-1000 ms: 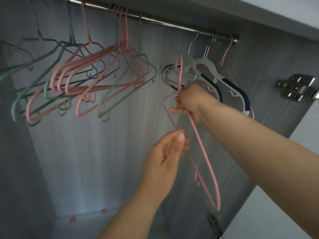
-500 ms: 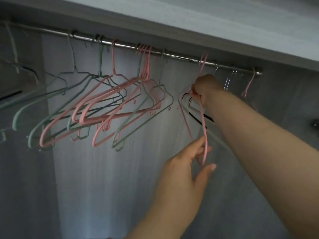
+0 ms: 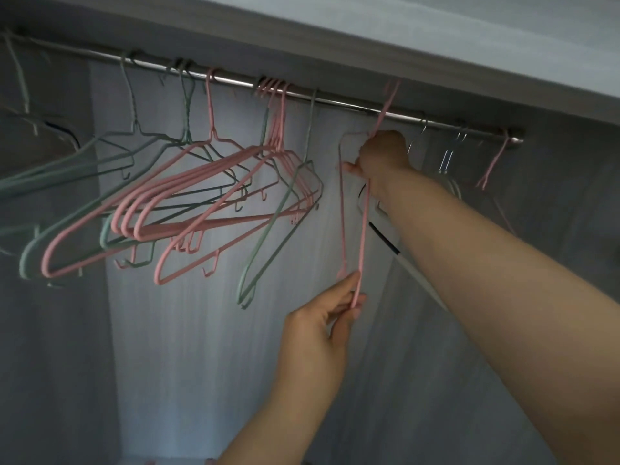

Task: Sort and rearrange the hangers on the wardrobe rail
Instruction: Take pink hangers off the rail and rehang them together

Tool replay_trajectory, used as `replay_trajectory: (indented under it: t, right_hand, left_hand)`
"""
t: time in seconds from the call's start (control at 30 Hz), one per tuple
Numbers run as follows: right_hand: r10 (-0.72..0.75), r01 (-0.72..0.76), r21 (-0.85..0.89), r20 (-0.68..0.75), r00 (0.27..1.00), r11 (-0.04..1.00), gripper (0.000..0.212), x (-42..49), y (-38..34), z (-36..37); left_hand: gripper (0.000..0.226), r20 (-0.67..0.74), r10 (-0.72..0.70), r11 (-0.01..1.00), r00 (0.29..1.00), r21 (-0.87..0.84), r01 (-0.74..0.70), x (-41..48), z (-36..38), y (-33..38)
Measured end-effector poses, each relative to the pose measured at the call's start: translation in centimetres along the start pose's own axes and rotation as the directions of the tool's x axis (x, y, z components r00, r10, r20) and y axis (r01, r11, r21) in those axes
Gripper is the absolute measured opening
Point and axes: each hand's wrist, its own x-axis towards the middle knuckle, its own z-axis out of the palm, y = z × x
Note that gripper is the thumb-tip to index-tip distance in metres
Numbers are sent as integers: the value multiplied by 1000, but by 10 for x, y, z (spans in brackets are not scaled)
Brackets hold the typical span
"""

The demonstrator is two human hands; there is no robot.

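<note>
Both hands grasp one pink hanger (image 3: 363, 236): the right hand (image 3: 385, 156) clutches its neck just under the rail (image 3: 349, 104), toward the rail's right end, while the left hand (image 3: 318, 327) pinches its low tip. Hanging it is the step in hand (whether the hook sits over the bar I cannot tell). Next, I judge, it needs sliding left to the pink cluster (image 3: 279, 129).

Dim, bluish wardrobe interior, light falling as a pale vertical band on the back panel (image 3: 188, 347), side walls in deep shadow, faint glint along the rail (image 3: 335, 102), soft focus throughout, hangers (image 3: 24, 263) at the left edge smeared, wide-angle bending toward the edges
</note>
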Motion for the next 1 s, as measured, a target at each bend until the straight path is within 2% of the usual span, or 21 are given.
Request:
replay_trajectory:
  t: [0.03, 0.07, 0.1, 0.13, 0.2, 0.33, 0.4, 0.47, 0.5, 0.53, 0.6, 0.63, 0.67, 0.7, 0.77, 0.87, 1.0]
  right_hand:
    - [-34, 32, -86, -25, 999, 996, 52, 3, 2, 2]
    - [50, -49, 49, -17, 999, 998, 44, 10, 2, 2]
    - [193, -202, 314, 58, 979, 928, 31, 12, -2, 3]
    - [158, -208, 422, 150, 976, 882, 21, 15, -2, 0]
    - [179, -201, 343, 95, 979, 918, 32, 20, 8, 4]
    - [185, -226, 252, 175, 967, 941, 34, 25, 21, 9]
    - [175, -224, 195, 240, 955, 955, 27, 22, 23, 10]
    - [160, -186, 95, 233, 959, 978, 11, 12, 16, 8]
    - [128, -131, 1, 197, 972, 991, 19, 8, 14, 5]
    - [59, -38, -134, 155, 986, 990, 38, 1, 11, 0]
    - [-83, 118, -269, 139, 987, 956, 62, -21, 7, -10]
    - [-167, 206, -283, 155, 974, 937, 63, -31, 8, -13]
    - [-242, 285, -272, 179, 954, 919, 60, -43, 7, -16]
    - [-296, 345, -245, 214, 931, 906, 55, -54, 6, -15]
    - [-344, 421, -219, 318, 884, 880, 42, -68, 2, -9]
    - [-244, 403, -292, 456, 856, 868, 32, -76, -14, 5]
    - [-24, 198, -258, 551, 834, 946, 33, -64, -24, 22]
  left_hand:
    - [48, 1, 3, 1000, 1000, 10, -3, 4, 2, -1]
    - [47, 0, 0, 1000, 1000, 19, 0, 7, 3, -4]
    - [45, -5, -9, 1000, 1000, 20, 9, 11, 4, -7]
    - [43, -13, -29, 999, 999, 13, 29, 14, 6, -11]
    - [41, -22, -71, 997, 997, -3, 71, 17, 8, -16]
    - [42, -26, -83, 991, 996, 101, 85, 7, 13, -16]
    - [44, -20, 24, 956, 1000, 291, -17, -6, 15, -10]
    - [43, -21, 282, 803, 959, 553, -224, -19, 11, 3]
    - [42, -29, 419, 718, 908, 622, -312, -23, 7, 10]
    - [40, -63, 524, 667, 849, 650, -364, -25, 1, 19]
    - [38, -179, 621, 638, 763, 682, -359, -22, -16, 37]
    - [40, -229, 596, 656, 770, 692, -301, -17, -26, 46]
    - [43, -265, 529, 687, 806, 692, -224, -11, -35, 51]
    - [46, -274, 436, 711, 857, 689, -141, -4, -43, 52]
    - [54, -246, 247, 697, 937, 717, 4, 9, -51, 45]
    - [56, -213, 80, 666, 974, 739, 107, 18, -55, 30]
    - [54, -76, 48, 705, 996, 709, 20, 23, -54, 20]
